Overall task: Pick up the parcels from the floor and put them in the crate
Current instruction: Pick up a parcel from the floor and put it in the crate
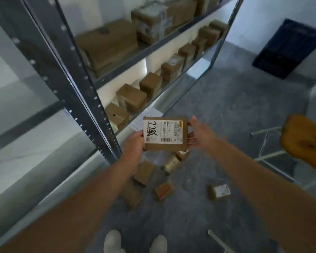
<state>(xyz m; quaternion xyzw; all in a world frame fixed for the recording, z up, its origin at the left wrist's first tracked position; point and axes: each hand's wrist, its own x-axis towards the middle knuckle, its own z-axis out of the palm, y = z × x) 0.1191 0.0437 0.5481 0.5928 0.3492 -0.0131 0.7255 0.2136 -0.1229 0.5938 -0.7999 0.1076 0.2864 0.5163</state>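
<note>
Pinching parcel (165,133): left hand (133,143), right hand (199,132) | grey floor (226,106) | shelving (91,83) left | crate (288,48), seemingly, far

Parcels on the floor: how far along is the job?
Done: cannot tell; the inside of the dark crate is hidden. In hand: one labelled parcel, held at its ends by the left hand and right hand. Left: at least five parcels on the floor, near the shelving.

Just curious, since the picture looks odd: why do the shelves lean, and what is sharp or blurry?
Head view: the wide-angle lens bows the shelf upright; the held parcel is sharpest, its handwritten label legible; the right hand looks smeared; the floor parcels, shelf boxes and dark crate are soft.
</note>
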